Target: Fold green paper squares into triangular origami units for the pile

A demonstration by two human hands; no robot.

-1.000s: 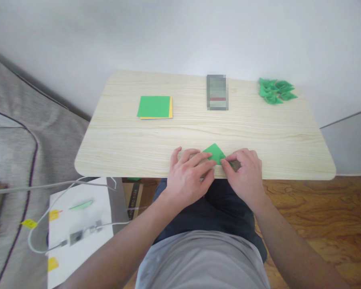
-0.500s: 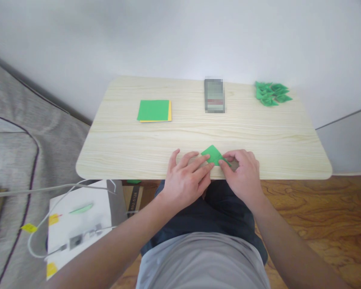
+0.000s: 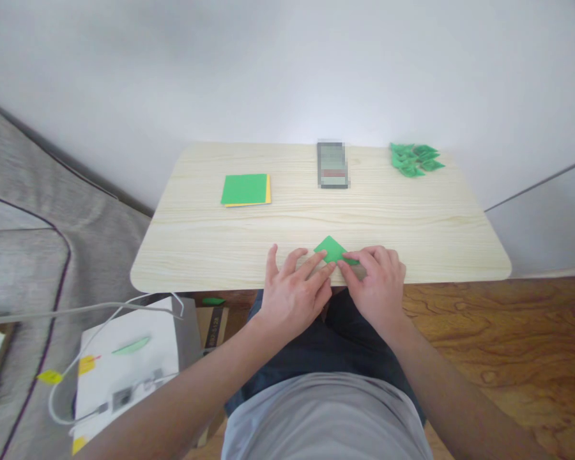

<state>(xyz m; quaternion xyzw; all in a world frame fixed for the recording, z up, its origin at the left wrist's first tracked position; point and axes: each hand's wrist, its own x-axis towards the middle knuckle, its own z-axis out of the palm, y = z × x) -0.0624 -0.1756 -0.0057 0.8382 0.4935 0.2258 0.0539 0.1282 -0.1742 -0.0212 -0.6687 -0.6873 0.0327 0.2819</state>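
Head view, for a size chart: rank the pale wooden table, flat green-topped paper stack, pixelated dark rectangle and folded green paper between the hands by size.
1. Table
2. Paper stack and dark rectangle: too alike to rank
3. Folded green paper, partly covered

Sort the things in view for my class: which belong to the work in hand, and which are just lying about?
In the work:
green paper, touched by the left hand and right hand
paper stack, probably
folded green pieces, probably

Apparently just lying about:
pixelated dark device
cardboard box
yellow tag
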